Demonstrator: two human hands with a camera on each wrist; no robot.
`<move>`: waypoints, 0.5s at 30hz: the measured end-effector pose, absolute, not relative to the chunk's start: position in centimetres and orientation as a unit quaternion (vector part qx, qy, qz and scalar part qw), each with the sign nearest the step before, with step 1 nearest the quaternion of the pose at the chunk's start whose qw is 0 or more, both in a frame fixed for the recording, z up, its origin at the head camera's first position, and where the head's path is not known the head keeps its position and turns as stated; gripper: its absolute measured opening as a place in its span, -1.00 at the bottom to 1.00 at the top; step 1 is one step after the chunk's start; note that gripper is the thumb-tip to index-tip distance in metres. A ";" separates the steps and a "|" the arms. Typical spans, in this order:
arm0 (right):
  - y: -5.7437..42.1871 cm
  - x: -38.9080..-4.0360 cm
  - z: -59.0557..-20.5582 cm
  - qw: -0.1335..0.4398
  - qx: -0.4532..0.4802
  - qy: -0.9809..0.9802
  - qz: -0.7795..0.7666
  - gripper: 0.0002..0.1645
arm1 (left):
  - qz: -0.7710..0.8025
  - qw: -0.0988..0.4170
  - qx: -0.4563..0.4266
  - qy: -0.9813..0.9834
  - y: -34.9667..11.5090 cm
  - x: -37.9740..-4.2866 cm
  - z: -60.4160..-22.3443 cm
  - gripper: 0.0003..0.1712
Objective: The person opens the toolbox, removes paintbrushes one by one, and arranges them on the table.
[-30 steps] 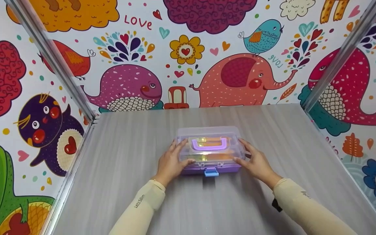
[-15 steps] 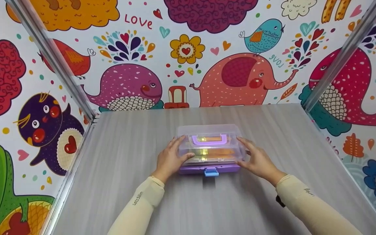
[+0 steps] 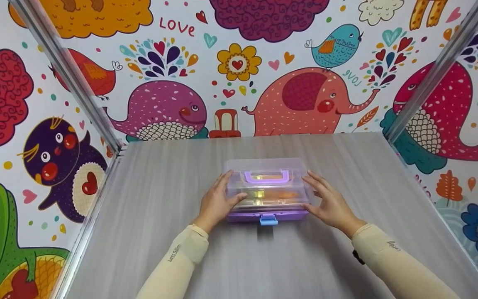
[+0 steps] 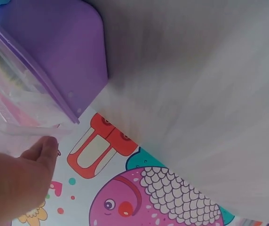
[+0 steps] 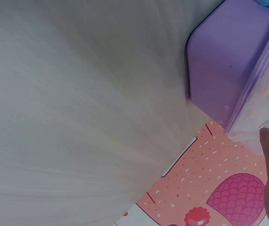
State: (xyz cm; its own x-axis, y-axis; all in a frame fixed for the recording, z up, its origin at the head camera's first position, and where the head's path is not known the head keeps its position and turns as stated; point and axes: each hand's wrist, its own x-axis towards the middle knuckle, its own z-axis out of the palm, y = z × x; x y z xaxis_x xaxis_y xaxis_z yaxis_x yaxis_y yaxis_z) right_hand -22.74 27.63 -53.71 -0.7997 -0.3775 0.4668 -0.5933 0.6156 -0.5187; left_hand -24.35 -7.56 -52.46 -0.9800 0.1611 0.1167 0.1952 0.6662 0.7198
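Note:
A purple plastic storage box [image 3: 239, 216] stands on the table in the head view, its blue front latch [image 3: 269, 220] hanging down. The clear lid [image 3: 264, 164], with a lilac handle [image 3: 266, 179], is raised a little at the front. Yellow and orange things show through it, too blurred to name. My left hand [image 3: 215, 203] lies along the lid's left side, its thumb on the front part. On the other side my right hand [image 3: 333, 206] touches the lid with spread, fairly straight fingers. Both wrist views show fingertips at the lid's edge beside the purple base [image 4: 64, 52].
Grey wood-grain table [image 3: 160, 187] surrounds the box. Behind it rises a wall panel [image 3: 230, 25] printed with cartoon animals. Metal posts [image 3: 67, 74] mark the corners on both sides.
The lid has come up at its front and tilted back, with the handle moving away from me. Both hands rose with it, and the right has shifted slightly outward. The base has stayed put.

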 end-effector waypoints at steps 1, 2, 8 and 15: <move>27.6 -22.7 -53.7 0.156 0.273 -0.886 0.341 0.02 | -0.403 0.017 -0.100 -0.910 -7.8 -24.3 -52.5 0.01; 27.6 -22.7 -53.7 0.154 0.271 -0.887 0.341 0.02 | -0.412 0.012 -0.104 -0.905 -8.0 -24.3 -52.5 0.03; 27.6 -22.7 -53.6 0.146 0.265 -0.889 0.344 0.03 | -0.547 -0.008 -0.136 -0.826 -10.1 -23.9 -53.7 0.02; 27.8 -23.0 -53.5 0.153 0.264 -0.887 0.346 0.03 | -0.649 -0.042 -0.112 -0.751 -11.6 -23.7 -56.7 -0.16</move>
State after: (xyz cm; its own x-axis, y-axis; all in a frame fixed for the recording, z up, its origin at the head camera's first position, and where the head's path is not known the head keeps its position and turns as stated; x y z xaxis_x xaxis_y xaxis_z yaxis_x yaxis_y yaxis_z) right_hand -23.04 27.75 -53.47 -0.8133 -0.3628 0.4548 -0.5750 0.6204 -0.5334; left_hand -23.69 -11.59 -56.70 -0.9712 0.2231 0.0832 0.1145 0.1311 0.9847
